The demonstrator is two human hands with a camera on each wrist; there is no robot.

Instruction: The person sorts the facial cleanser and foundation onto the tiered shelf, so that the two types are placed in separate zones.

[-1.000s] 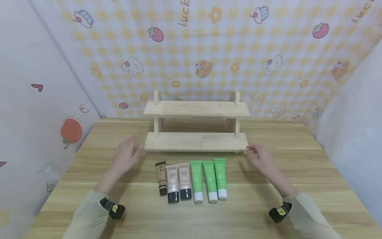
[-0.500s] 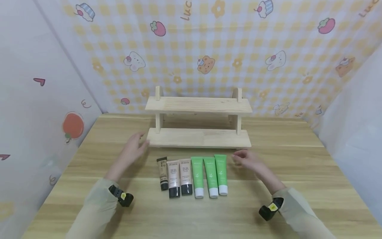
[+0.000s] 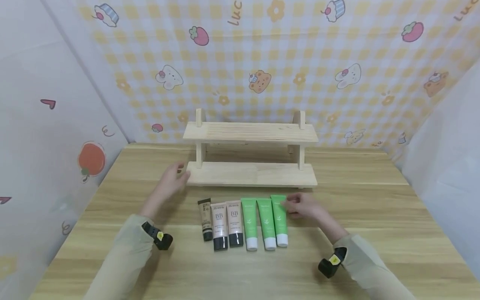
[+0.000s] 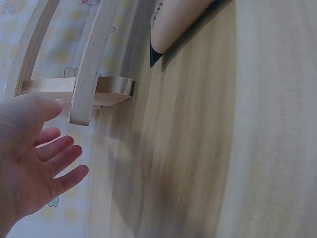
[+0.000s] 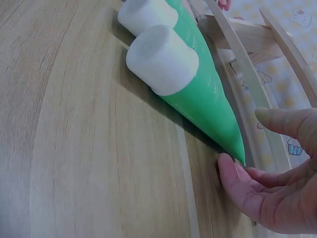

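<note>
My right hand point(image 3: 306, 205) is at the flat end of the rightmost green tube point(image 3: 279, 221). In the right wrist view its fingertips point(image 5: 233, 171) are against or right beside that end, the thumb held apart. Two more green tubes point(image 3: 251, 223) point(image 3: 266, 223) lie to the left, white caps towards me. Beside them are two beige BB cream tubes point(image 3: 219, 223) point(image 3: 234, 221) and a small brown tube point(image 3: 206, 216), all black-capped. My left hand point(image 3: 169, 183) is by the left end of the two-tier wooden shelf point(image 3: 251, 173), fingers spread and holding nothing in the left wrist view.
The shelf stands behind the row of tubes on the wood-grain table point(image 3: 247, 275). A checked, printed cloth point(image 3: 240, 54) hangs behind it. White sheets point(image 3: 33, 166) close off the left and right sides.
My right hand has moved left from the shelf's right end to the rightmost green tube. My left hand has shifted slightly right, towards the shelf. The head view has tilted slightly.
</note>
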